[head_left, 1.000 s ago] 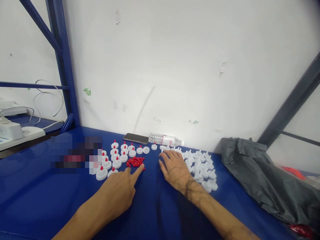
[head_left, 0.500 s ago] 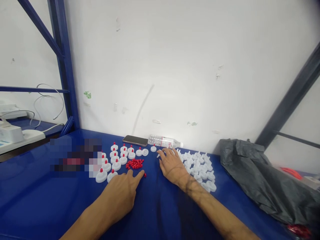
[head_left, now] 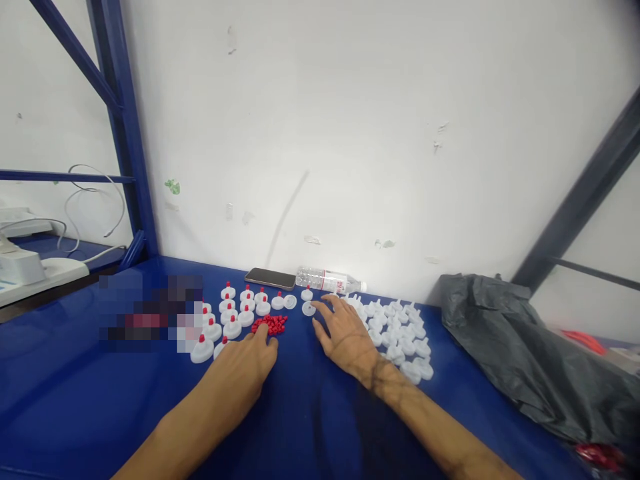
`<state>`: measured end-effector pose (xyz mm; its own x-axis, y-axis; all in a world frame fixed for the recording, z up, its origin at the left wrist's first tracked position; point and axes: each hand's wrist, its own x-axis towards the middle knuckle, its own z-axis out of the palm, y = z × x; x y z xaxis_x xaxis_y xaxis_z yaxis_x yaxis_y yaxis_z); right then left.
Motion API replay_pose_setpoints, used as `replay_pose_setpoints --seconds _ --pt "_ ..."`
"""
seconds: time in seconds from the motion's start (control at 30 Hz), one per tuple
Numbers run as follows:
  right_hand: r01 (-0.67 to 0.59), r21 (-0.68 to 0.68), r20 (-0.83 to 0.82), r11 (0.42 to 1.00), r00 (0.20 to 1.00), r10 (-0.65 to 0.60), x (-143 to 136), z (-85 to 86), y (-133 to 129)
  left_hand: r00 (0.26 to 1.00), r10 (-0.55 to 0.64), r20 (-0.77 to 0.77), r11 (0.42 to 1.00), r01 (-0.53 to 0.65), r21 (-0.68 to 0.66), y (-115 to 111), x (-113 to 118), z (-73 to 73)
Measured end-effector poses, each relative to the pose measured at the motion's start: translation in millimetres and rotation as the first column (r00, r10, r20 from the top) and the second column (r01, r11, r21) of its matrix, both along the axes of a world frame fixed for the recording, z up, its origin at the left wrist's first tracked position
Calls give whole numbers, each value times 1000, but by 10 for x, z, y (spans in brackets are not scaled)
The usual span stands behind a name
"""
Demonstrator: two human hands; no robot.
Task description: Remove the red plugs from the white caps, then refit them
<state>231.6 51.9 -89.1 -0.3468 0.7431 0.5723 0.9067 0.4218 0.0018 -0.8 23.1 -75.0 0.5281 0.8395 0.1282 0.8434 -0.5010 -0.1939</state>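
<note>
My left hand [head_left: 245,363] is at the near edge of a pile of small red caps [head_left: 270,325]. Its index finger reaches to the pile and the thumb stands a little apart. To the right, my right hand [head_left: 345,330] has its fingers spread, with a fingertip beside a white round lid [head_left: 309,308] lying on its side on the table. Under and beyond that hand lie many white spouted lids [head_left: 400,333]. Left of the pile, white lids with red tips [head_left: 233,327] stand upright in rows; my left hand partly hides one of them.
A phone [head_left: 271,279] and a clear plastic bottle [head_left: 327,280] lie along the wall at the back of the blue table [head_left: 295,413]. A dark plastic bag [head_left: 520,353] covers the right side. Blue posts [head_left: 130,133] rise at the left. One patch at left is blurred.
My right hand has let go of a white lid, which now lies beside its fingertips. My left hand has moved back left to the pile; the lone red cap near its finger no longer shows there.
</note>
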Motion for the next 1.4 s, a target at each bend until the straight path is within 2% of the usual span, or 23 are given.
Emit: replay_pose_setpoints --seconds 0.1,0.23,0.37,0.53,0.63,0.9,1.13,1.3,1.4 --pt "-23 -36 -12 999 1000 22 27 -44 10 999 1 36 999 -3 52 -7 -83 60" --pt "-55 -82 -47 995 998 51 11 -22 -16 992 57 109 988 -72 140 -45 -205 150" --pt "-92 -117 -10 989 996 92 -6 0 -14 980 84 180 989 -104 108 -58 -244 147" --pt "-103 -166 -5 981 995 104 12 -27 12 988 86 125 991 -99 96 -68 -210 134" --pt "-111 -157 -12 981 994 111 20 -35 5 992 87 91 991 -96 95 -84 -198 169" --pt "-134 -144 -15 980 991 134 -17 -44 137 983 108 148 988 -122 91 -106 -180 202" --pt "-211 -128 -32 969 977 209 -36 -48 207 975 222 25 968 -217 -129 81 -151 121" --pt "-155 -91 -70 984 986 149 -44 -41 162 976 219 0 960 -216 -179 97 -150 134" --pt "-183 -109 -61 977 982 177 -40 -70 175 981 195 11 965 -190 -179 66 -148 181"
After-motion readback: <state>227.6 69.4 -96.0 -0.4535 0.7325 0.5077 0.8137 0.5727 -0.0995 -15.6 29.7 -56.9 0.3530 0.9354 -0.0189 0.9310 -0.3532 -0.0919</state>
